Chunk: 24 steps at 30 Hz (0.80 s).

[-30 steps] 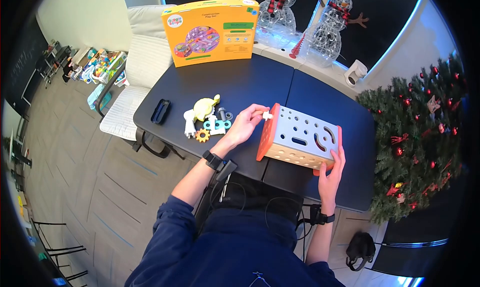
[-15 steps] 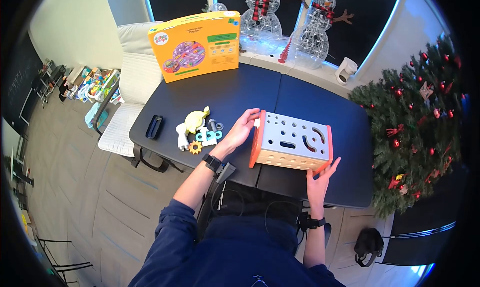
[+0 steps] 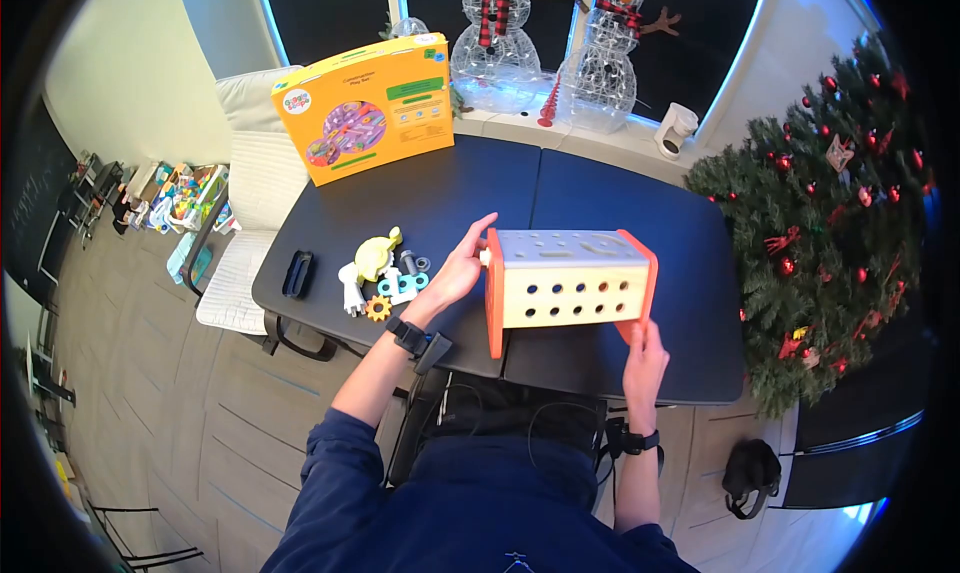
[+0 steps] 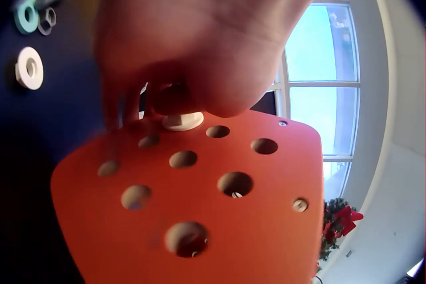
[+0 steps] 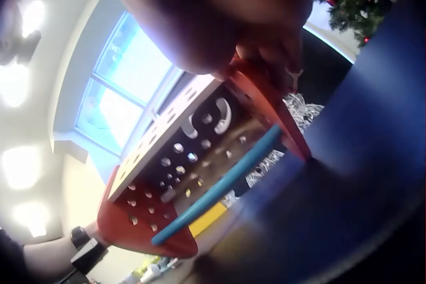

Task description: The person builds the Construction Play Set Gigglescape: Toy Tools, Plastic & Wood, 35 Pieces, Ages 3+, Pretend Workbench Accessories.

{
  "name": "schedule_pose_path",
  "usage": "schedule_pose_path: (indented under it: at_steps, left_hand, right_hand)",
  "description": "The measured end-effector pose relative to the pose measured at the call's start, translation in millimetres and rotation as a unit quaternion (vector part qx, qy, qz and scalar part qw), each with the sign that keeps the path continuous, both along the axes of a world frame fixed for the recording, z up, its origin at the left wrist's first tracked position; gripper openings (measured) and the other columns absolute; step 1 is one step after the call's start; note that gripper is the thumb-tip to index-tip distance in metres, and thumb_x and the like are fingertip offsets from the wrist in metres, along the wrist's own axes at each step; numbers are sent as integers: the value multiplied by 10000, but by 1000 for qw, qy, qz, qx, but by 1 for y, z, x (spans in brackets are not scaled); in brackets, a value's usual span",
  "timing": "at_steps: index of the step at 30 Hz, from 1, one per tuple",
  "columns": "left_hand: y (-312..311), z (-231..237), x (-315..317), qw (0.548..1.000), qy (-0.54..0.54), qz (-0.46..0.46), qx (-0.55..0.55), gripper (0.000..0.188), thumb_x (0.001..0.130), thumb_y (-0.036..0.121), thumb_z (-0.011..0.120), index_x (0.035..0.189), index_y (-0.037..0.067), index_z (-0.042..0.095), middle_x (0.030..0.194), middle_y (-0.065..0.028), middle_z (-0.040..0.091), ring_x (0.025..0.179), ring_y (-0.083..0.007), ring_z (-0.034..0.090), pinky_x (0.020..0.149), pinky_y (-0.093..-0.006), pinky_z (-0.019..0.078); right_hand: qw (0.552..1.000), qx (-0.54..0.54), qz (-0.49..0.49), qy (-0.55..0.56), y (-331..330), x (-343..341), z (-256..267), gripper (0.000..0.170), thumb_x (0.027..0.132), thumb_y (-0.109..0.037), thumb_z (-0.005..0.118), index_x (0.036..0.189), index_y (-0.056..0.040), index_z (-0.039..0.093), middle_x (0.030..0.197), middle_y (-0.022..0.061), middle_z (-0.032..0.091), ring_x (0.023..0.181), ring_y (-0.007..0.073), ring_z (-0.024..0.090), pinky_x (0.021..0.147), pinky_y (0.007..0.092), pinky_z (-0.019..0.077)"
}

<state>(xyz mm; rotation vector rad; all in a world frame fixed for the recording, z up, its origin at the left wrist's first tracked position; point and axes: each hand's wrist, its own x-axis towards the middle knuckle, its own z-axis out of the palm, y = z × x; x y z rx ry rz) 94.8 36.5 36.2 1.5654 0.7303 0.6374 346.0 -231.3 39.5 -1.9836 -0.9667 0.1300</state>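
Observation:
A toy toolbox with orange end panels, a grey top and a pale wooden side (image 3: pixel 575 295) full of holes is tilted on the dark table. In the right wrist view its open inside and a blue bar (image 5: pixel 219 194) show. My left hand (image 3: pixel 458 271) is at the left orange panel (image 4: pixel 219 224), fingers curled about a white flanged peg (image 4: pixel 183 122) set against it; the fingertips are partly hidden. My right hand (image 3: pixel 645 363) grips the lower corner of the right orange panel (image 3: pixel 650 278), its thumb towards me.
Left of the toolbox lie a yellow toy piece (image 3: pixel 376 257), an orange gear (image 3: pixel 378 308), a teal link (image 3: pixel 403 285), a grey bolt (image 3: pixel 408 263) and white pieces. A black tray (image 3: pixel 298 274) is near the left edge. A yellow box (image 3: pixel 365 108) stands at the back.
The toolbox has turned so its wooden side faces me instead of its grey top. My right hand has moved from its near right side to the right panel's lower corner. The head view has shifted.

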Motion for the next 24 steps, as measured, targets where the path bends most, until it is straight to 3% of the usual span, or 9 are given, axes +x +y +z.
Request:
schedule_pose_path:
  at_steps: [2, 3, 7, 11, 15, 18, 19, 22, 24]
  left_hand:
    - [-8, 3, -4, 999, -11, -20, -32, 709, 1038, -49, 412, 1695, 200, 318, 1471, -178, 608, 1356, -282, 591, 1111, -427, 509]
    - [-13, 4, -5, 998, -17, -30, -48, 712, 1042, -39, 423, 1700, 207, 310, 1462, -178, 611, 1330, -280, 612, 1078, -433, 540]
    - [-41, 27, -13, 986, 42, -63, -146, 808, 955, -50, 452, 1701, 191, 254, 1435, -180, 595, 1339, -301, 616, 968, -452, 632]
    - [-56, 19, -24, 984, 70, -83, -144, 832, 973, -13, 407, 1733, 168, 123, 1203, -218, 706, 917, -269, 788, 815, -410, 683]
    - [-59, 6, -35, 971, 101, -121, -178, 771, 1042, 85, 418, 1733, 148, 82, 1172, -197, 709, 868, -241, 785, 775, -379, 684]
    - [-69, -12, -36, 964, 133, -130, -191, 641, 1135, 273, 433, 1718, 161, 189, 1429, -144, 597, 962, -171, 705, 784, -346, 665]
    - [-78, 8, -35, 956, 156, -145, -199, 631, 1137, 233, 421, 1717, 157, 184, 1444, -133, 591, 976, -164, 704, 771, -328, 668]
    - [-80, -26, -36, 963, 117, -164, -182, 733, 1113, 130, 385, 1734, 167, -2, 1115, -111, 717, 765, -136, 733, 714, -310, 669]
    - [-77, -51, -34, 964, 124, -153, -179, 770, 1108, 119, 374, 1734, 151, -73, 1107, -99, 715, 743, -130, 717, 718, -310, 666]
  right_hand:
    - [999, 34, -15, 12, 2, 4, 22, 311, 1119, -202, 578, 1337, 2, 664, 1009, 309, 734, 933, 441, 758, 801, 461, 571]
    - [998, 63, -15, 15, 3, 10, 22, 331, 1126, -201, 573, 1354, 16, 675, 1058, 247, 780, 977, 307, 779, 873, 410, 575]
    - [969, 171, 81, 158, 1, 16, 38, 377, 1124, -131, 565, 1454, 49, 599, 1234, 105, 737, 1105, 175, 691, 1009, 350, 533]
    - [963, 187, 131, 147, 1, 8, 40, 450, 1112, -87, 548, 1541, 39, 498, 1268, 127, 732, 1136, 198, 697, 1026, 359, 529]
    - [985, 111, 98, 85, 9, 6, 52, 466, 1101, -83, 533, 1557, 3, 489, 1279, 181, 743, 1170, 241, 712, 1028, 385, 530]
    - [991, 89, 81, 51, 20, 17, 49, 447, 1103, -97, 523, 1540, -3, 517, 1283, 214, 746, 1186, 275, 727, 1028, 396, 530]
    - [992, 86, 81, 48, 24, 22, 47, 441, 1105, -102, 520, 1535, -2, 526, 1285, 221, 746, 1191, 285, 730, 1029, 399, 531]
    - [993, 59, 88, 52, 34, 29, 47, 442, 1113, -127, 513, 1544, -29, 535, 1303, 226, 745, 1207, 325, 733, 1029, 415, 534]
    - [993, 32, 100, 47, 37, 27, 55, 449, 1117, -140, 502, 1556, -49, 526, 1305, 232, 743, 1210, 369, 732, 1025, 432, 540]
